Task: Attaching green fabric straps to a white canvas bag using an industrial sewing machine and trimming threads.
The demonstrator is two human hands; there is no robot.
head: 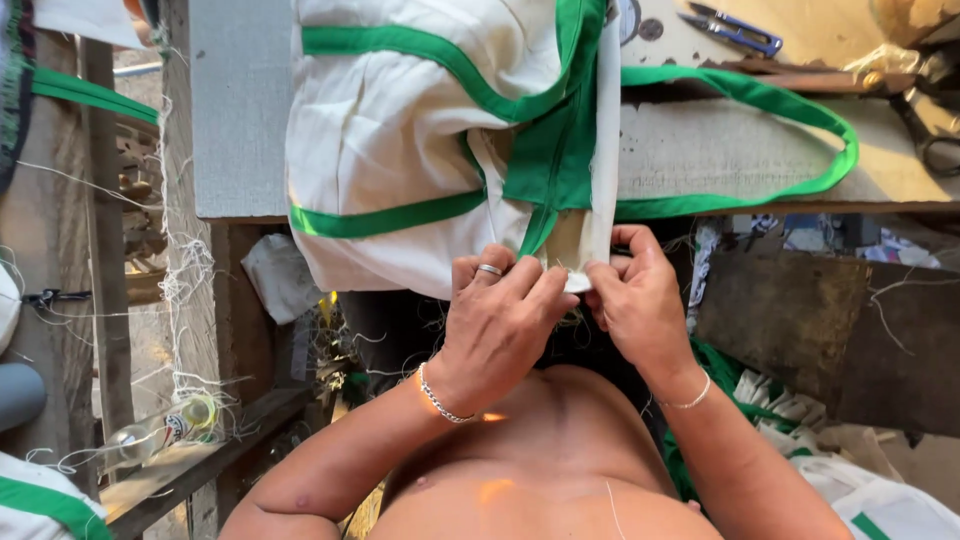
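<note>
A cream cloth bag [400,130] with green trim hangs over the front edge of a grey worktable [240,110]. Its green strap [790,110] loops across the tabletop to the right. My left hand [500,320], with a ring and a bead bracelet, pinches the bag's lower corner from the left. My right hand [640,300], with a thin bracelet, pinches the same cream edge from the right. Both hands meet at the folded corner just below the table edge.
Blue-handled thread snips [735,30] lie at the back of the table, and dark scissors [925,125] at the right edge. Loose white threads hang off a wooden frame [105,300] at the left. More cream and green fabric [880,500] lies at the lower right.
</note>
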